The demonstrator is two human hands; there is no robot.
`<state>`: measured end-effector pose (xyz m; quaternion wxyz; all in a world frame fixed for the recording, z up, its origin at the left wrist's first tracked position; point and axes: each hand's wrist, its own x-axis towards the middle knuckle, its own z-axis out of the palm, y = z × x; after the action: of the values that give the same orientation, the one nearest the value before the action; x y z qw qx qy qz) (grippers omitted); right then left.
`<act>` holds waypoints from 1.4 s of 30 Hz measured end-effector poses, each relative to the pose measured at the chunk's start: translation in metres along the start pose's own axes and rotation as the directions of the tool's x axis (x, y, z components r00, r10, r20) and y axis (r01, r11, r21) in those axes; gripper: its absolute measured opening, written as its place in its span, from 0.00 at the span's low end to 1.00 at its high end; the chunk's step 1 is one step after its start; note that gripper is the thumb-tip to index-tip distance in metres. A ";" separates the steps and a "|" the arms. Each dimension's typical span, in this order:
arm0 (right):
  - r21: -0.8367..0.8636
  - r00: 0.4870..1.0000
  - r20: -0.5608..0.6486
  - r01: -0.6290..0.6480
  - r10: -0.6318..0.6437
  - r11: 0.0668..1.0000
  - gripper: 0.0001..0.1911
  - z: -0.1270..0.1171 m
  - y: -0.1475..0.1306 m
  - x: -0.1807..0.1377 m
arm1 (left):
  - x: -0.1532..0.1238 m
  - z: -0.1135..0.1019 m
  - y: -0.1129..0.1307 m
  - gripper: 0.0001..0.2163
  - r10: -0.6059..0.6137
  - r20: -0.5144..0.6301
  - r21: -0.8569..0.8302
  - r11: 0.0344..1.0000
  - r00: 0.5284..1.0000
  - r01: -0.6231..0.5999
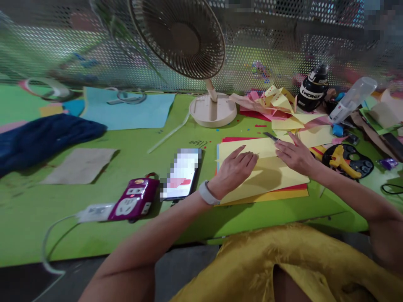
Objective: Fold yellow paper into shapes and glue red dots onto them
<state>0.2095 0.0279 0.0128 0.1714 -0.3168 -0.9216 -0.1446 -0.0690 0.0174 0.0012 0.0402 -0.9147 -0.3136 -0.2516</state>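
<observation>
A stack of coloured paper sheets lies on the green table, with a pale yellow sheet (239, 188) on top and red and orange edges showing beneath. My left hand (234, 171), with a light band at the wrist, rests on this sheet, its fingers stretched out and holding nothing. Over the sheet's right part is my right hand (295, 155), fingers partly bent. A slim dark cutter knife (270, 136) juts from its fingertips, pointing away to the upper left; the rest of the knife is hidden by the hand.
Left of the stack lie a phone (182, 174) and a purple power strip (135, 198). A fan (212, 110) stands behind. Paper scraps (273, 102), a black bottle (311, 90), a clear bottle (352, 100) and a black-and-yellow tool (346, 161) crowd the right.
</observation>
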 end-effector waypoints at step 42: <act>0.373 0.998 -0.039 -0.031 0.049 0.927 0.21 0.020 -0.006 0.004 | -0.028 -0.010 -0.045 0.12 -0.095 0.044 -0.510 0.854 0.994 0.105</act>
<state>0.1981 0.0332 -0.0042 0.2534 -0.2935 -0.9213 0.0288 -0.1189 0.0355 -0.0071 -0.2198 -0.8772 -0.2829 -0.3196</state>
